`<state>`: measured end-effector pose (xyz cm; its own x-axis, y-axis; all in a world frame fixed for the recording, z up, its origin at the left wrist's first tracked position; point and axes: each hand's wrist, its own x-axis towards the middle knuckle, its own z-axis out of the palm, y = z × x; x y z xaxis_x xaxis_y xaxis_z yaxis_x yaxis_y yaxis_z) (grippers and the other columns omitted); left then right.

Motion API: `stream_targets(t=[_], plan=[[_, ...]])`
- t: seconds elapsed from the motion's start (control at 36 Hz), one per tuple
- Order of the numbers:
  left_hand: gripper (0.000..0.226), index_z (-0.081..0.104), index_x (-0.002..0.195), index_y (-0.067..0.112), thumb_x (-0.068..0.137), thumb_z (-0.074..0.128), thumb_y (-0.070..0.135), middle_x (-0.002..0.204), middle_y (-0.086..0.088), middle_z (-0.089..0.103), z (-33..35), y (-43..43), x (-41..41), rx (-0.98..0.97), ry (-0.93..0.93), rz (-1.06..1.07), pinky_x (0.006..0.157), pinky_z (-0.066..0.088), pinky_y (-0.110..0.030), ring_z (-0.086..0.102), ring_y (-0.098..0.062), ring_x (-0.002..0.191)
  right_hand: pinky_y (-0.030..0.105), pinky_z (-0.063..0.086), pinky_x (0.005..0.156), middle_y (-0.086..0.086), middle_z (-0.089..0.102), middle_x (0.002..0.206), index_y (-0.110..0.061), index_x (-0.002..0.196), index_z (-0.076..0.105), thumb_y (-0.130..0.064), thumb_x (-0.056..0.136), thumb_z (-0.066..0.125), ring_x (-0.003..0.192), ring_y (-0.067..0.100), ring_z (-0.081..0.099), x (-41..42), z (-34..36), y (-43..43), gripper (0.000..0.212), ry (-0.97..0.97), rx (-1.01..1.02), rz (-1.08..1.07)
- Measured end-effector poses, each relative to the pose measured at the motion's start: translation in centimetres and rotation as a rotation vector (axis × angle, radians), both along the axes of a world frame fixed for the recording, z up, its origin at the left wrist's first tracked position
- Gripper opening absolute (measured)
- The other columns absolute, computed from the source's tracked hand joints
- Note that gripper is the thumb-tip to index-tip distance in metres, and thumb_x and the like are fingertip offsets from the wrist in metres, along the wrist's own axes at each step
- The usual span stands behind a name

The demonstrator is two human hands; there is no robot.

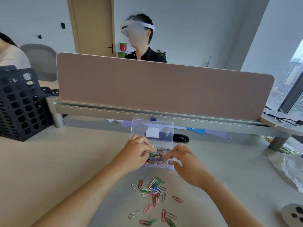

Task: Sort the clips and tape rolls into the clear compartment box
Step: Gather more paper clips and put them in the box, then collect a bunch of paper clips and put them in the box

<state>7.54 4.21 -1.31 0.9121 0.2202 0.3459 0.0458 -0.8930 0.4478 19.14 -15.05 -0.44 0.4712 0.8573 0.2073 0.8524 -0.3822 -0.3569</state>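
A clear compartment box [154,166] sits open on the desk, its lid [152,133] raised at the back. Inside lie coloured paper clips in the middle row and pale pink tape rolls [160,163] in the front row. My left hand [136,153] hovers over the box's left side, fingertips pinched at the clip compartment; whether it grips a clip is hidden. My right hand [185,163] holds a pink tape roll [169,162] at the front right compartment. Several loose coloured paper clips [154,192] lie scattered on the desk in front of the box.
A pink desk divider [164,90] on a metal rail stands behind the box. A black mesh basket [19,104] is at the far left, a black object [181,138] behind the box, crumpled plastic [288,169] at the right, a grey round object [293,213] bottom right. A person sits beyond the divider.
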Motion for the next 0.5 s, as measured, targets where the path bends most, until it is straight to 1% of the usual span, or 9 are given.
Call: stream_targets(t=[0.08, 0.17, 0.28, 0.31, 0.33, 0.36, 0.44, 0.47, 0.5], plan=[[0.036, 0.071, 0.112, 0.031, 0.092, 0.051, 0.01, 0.096, 0.017, 0.053, 0.6, -1.0, -0.9, -0.037, 0.014, -0.027, 0.088, 0.032, -0.012, 0.04, -0.007, 0.098, 0.018, 0.038, 0.085, -0.016, 0.047, 0.101, -0.034, 0.111, 0.066, -0.018, 0.093, 0.052, 0.095, 0.003, 0.043, -1.4, 0.5, -0.2, 0.028, 0.029, -0.023, 0.044], [0.036, 0.074, 0.107, 0.029, 0.09, 0.05, 0.008, 0.092, 0.015, 0.057, 1.2, -2.2, -2.1, -0.064, 0.053, -0.016, 0.09, 0.037, -0.017, 0.049, -0.006, 0.096, 0.018, 0.04, 0.081, -0.011, 0.055, 0.102, -0.033, 0.11, 0.068, -0.021, 0.093, 0.054, 0.088, 0.006, 0.049, -2.8, 0.6, -0.5, 0.025, 0.089, -0.059, 0.052], [0.028, 0.077, 0.094, 0.018, 0.085, 0.051, 0.01, 0.074, 0.009, 0.059, 0.8, -3.3, -4.3, -0.106, 0.137, 0.163, 0.077, 0.047, -0.019, 0.055, -0.011, 0.075, 0.017, 0.041, 0.077, -0.009, 0.057, 0.104, -0.023, 0.112, 0.068, -0.022, 0.091, 0.056, 0.086, 0.007, 0.055, -4.8, -0.6, -1.1, 0.025, 0.186, -0.076, -0.033], [0.023, 0.074, 0.084, 0.01, 0.084, 0.05, 0.01, 0.075, 0.004, 0.064, 0.5, -3.4, -4.9, -0.108, 0.158, 0.207, 0.077, 0.05, -0.022, 0.058, -0.015, 0.075, 0.018, 0.042, 0.078, -0.008, 0.057, 0.102, -0.023, 0.111, 0.069, -0.022, 0.089, 0.058, 0.087, 0.008, 0.055, -5.4, -1.1, -1.1, 0.024, 0.201, -0.064, -0.06], [0.027, 0.076, 0.08, 0.014, 0.082, 0.05, 0.009, 0.079, 0.0, 0.07, 0.2, -3.6, -5.5, -0.108, 0.174, 0.248, 0.077, 0.052, -0.026, 0.062, -0.018, 0.078, 0.018, 0.042, 0.079, -0.008, 0.056, 0.1, -0.024, 0.109, 0.07, -0.022, 0.088, 0.061, 0.089, 0.008, 0.055, -5.9, -1.7, -1.1, 0.024, 0.21, -0.04, -0.089], [0.025, 0.074, 0.078, 0.01, 0.081, 0.049, 0.008, 0.083, -0.005, 0.072, -0.1, -3.8, -6.1, -0.096, 0.194, 0.278, 0.076, 0.052, -0.028, 0.065, -0.02, 0.083, 0.018, 0.041, 0.081, -0.007, 0.056, 0.099, -0.024, 0.108, 0.07, -0.022, 0.087, 0.062, 0.092, 0.01, 0.055, -6.4, -2.2, -1.0, 0.023, 0.208, -0.006, -0.113], [0.025, 0.064, 0.066, 0.011, 0.084, 0.048, 0.008, 0.084, -0.003, 0.061, -1.0, -4.4, -7.5, -0.054, 0.231, 0.295, 0.07, 0.044, -0.027, 0.059, -0.02, 0.082, 0.016, 0.038, 0.084, -0.003, 0.058, 0.102, -0.025, 0.109, 0.07, -0.02, 0.089, 0.059, 0.097, 0.012, 0.054, -7.6, -3.4, -1.2, 0.023, 0.194, 0.056, -0.136], [0.026, 0.066, 0.067, 0.013, 0.086, 0.048, 0.009, 0.087, -0.001, 0.058, -1.4, -4.6, -7.8, -0.051, 0.237, 0.263, 0.073, 0.044, -0.027, 0.058, -0.019, 0.083, 0.016, 0.039, 0.084, -0.003, 0.059, 0.102, -0.025, 0.109, 0.07, -0.02, 0.09, 0.058, 0.096, 0.012, 0.055, -8.0, -3.4, -1.3, 0.022, 0.199, 0.059, -0.116], [0.026, 0.071, 0.076, 0.015, 0.088, 0.049, 0.011, 0.093, 0.001, 0.058, -1.7, -4.8, -8.0, -0.058, 0.248, 0.216, 0.078, 0.045, -0.027, 0.058, -0.017, 0.087, 0.016, 0.04, 0.084, -0.003, 0.06, 0.1, -0.026, 0.107, 0.071, -0.019, 0.091, 0.058, 0.094, 0.012, 0.055, -8.3, -3.3, -1.5, 0.022, 0.209, 0.053, -0.086]])
